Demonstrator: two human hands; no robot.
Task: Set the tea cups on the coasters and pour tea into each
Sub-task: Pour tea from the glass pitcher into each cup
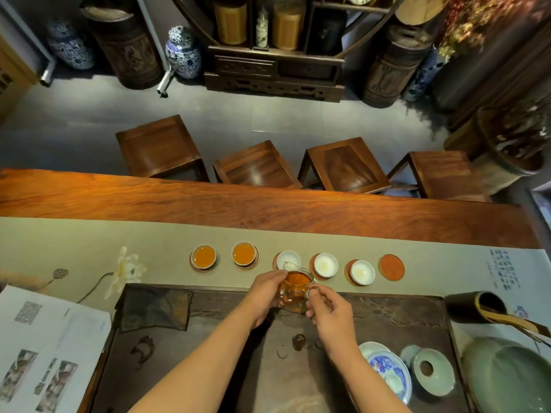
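Observation:
Several white tea cups stand on round red coasters in a row on the beige runner. The two left cups (203, 256) (244, 253) hold amber tea. The third cup (288, 260), fourth cup (326, 265) and fifth cup (362, 272) look empty. One coaster (391, 267) at the right end is bare. A glass pitcher (295, 291) of dark amber tea is held upright just in front of the third cup. My left hand (265, 295) cups its left side and my right hand (331, 314) grips its handle.
A dark stone tea tray (208, 347) lies under my arms with a folded cloth (155, 308) on it. A blue-and-white saucer (387, 374), a celadon lid (429, 371) and a green bowl (512, 380) sit at the right, papers (44, 347) at the left. Wooden stools (256, 165) stand beyond the table.

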